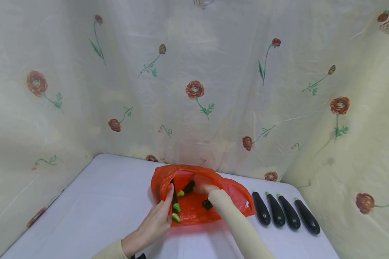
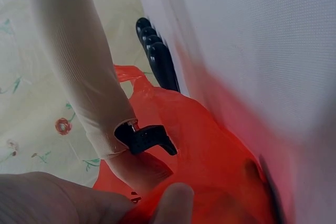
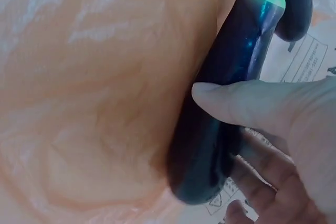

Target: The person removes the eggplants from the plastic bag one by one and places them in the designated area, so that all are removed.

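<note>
A red plastic bag (image 1: 197, 216) lies on the white table with its mouth open. My left hand (image 1: 153, 220) holds the left edge of the bag's mouth, the film between thumb and fingers in the left wrist view. Beside those fingers, eggplants with bright green stem ends (image 1: 176, 207) lie inside. My right hand (image 1: 203, 186) reaches into the bag, its fingers mostly hidden in the head view. In the right wrist view it grips a dark glossy eggplant (image 3: 231, 61), thumb across the near side and fingers behind. Another eggplant (image 3: 296, 9) lies just past its green end.
Several eggplants (image 1: 278, 212) lie in a row on the table (image 1: 94, 205) right of the bag. A flowered curtain (image 1: 227, 118) hangs behind and along both sides of the table. A black wrist device (image 2: 144, 139) shows at the right cuff.
</note>
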`<control>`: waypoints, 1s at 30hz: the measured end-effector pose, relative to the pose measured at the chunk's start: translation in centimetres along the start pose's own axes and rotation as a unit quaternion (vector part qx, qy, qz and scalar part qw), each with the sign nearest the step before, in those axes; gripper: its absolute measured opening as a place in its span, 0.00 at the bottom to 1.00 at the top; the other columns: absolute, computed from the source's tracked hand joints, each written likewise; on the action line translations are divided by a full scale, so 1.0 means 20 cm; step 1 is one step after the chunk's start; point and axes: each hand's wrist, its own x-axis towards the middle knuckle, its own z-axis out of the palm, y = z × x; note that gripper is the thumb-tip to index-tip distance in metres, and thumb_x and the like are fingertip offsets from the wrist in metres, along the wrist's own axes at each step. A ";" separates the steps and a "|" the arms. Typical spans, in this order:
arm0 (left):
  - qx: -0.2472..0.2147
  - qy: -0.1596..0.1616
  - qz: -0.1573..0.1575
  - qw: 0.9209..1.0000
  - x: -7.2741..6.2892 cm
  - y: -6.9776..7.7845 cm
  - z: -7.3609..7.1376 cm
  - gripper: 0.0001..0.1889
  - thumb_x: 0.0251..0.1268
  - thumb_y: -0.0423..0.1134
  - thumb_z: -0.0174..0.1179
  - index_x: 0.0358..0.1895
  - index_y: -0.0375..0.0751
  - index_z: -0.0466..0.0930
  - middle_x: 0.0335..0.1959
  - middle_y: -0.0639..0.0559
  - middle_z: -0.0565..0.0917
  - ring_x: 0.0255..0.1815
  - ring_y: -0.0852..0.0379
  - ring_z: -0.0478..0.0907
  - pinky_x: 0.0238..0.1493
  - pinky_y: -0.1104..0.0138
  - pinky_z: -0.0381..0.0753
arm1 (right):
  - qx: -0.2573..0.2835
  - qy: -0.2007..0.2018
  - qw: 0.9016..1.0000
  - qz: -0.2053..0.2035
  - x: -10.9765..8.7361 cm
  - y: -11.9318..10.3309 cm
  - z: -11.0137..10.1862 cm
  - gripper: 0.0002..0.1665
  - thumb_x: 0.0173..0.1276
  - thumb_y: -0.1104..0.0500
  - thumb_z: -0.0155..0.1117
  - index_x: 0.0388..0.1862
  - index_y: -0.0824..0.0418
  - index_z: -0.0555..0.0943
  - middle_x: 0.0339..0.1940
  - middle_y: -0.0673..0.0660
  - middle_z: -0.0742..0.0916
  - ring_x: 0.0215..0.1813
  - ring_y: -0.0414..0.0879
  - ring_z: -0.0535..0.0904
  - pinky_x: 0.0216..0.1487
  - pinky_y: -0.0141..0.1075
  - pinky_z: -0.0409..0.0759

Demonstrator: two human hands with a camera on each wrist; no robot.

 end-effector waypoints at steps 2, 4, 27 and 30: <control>0.002 0.004 0.004 1.000 0.00 0.00 0.00 0.52 0.48 0.18 0.58 0.77 0.36 0.40 0.48 0.34 0.79 0.29 0.56 0.67 0.31 0.66 0.73 | 0.030 -0.008 1.000 -0.002 -0.01 0.01 -0.01 0.03 0.63 0.56 0.64 0.34 0.52 0.83 0.25 0.46 0.78 0.31 0.44 0.73 0.37 0.38 0.74; 0.005 0.007 0.008 1.000 0.00 0.00 0.00 0.51 0.48 0.19 0.58 0.77 0.35 0.41 0.49 0.34 0.79 0.29 0.56 0.67 0.31 0.66 0.72 | 0.074 -0.013 0.997 -0.005 -0.02 0.03 -0.02 0.07 0.62 0.55 0.67 0.37 0.55 0.84 0.28 0.48 0.80 0.32 0.46 0.74 0.38 0.39 0.74; -0.012 -0.012 -0.018 1.000 0.00 0.00 0.00 0.57 0.48 0.18 0.58 0.78 0.45 0.33 0.45 0.35 0.79 0.27 0.57 0.65 0.30 0.67 0.71 | 0.278 0.014 0.955 0.102 -0.16 -0.02 0.04 0.22 0.59 0.42 0.68 0.28 0.60 0.82 0.21 0.51 0.82 0.26 0.44 0.78 0.33 0.36 0.79; -0.013 -0.013 -0.021 1.000 0.00 0.00 0.00 0.56 0.48 0.18 0.58 0.78 0.45 0.34 0.42 0.38 0.79 0.27 0.57 0.65 0.29 0.68 0.70 | 0.325 0.016 0.940 0.102 -0.19 -0.04 0.05 0.22 0.58 0.41 0.69 0.26 0.60 0.82 0.19 0.50 0.81 0.25 0.44 0.77 0.32 0.35 0.79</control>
